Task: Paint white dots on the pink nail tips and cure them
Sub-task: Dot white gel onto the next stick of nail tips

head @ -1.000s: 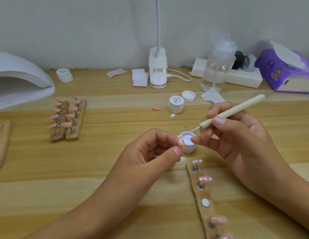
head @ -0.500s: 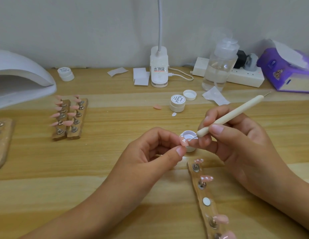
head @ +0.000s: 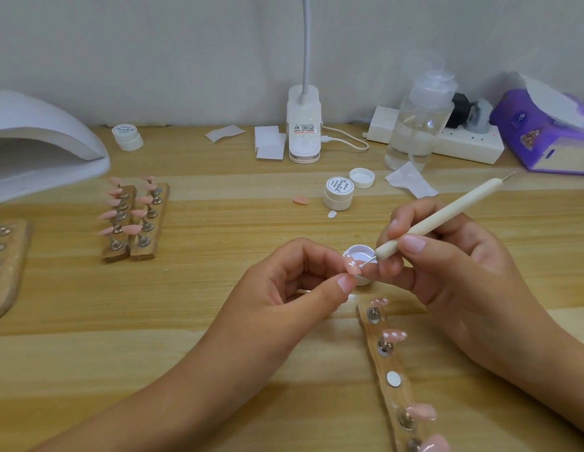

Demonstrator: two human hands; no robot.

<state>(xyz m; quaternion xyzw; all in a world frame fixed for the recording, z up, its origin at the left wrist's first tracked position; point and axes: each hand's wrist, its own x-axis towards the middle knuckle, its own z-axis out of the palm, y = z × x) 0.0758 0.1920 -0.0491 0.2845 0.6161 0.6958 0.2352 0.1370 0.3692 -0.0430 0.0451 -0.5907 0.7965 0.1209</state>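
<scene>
My left hand [head: 294,288] pinches a pink nail tip [head: 352,266] on its stand between thumb and fingers. My right hand [head: 447,256] grips a cream dotting tool [head: 440,216]; its metal point touches the held tip, which shows white dots. Right behind them sits an open white gel pot [head: 360,256]. Below lies a wooden holder strip [head: 391,370] with several pink tips; two near its top carry white dots and one magnet spot is bare. The white curing lamp [head: 39,141] stands at the far left.
Two wooden strips with plain pink tips [head: 134,220] lie left of centre, another strip [head: 3,262] at the left edge. Behind stand a closed gel pot [head: 339,193], a loose lid [head: 361,178], a clip lamp base [head: 303,125], a clear pump bottle [head: 418,125], a power strip and a purple tissue box [head: 545,132].
The dotting tool's point has come down from above the gel pot onto the pink tip held in my left hand. My left hand has stayed in place.
</scene>
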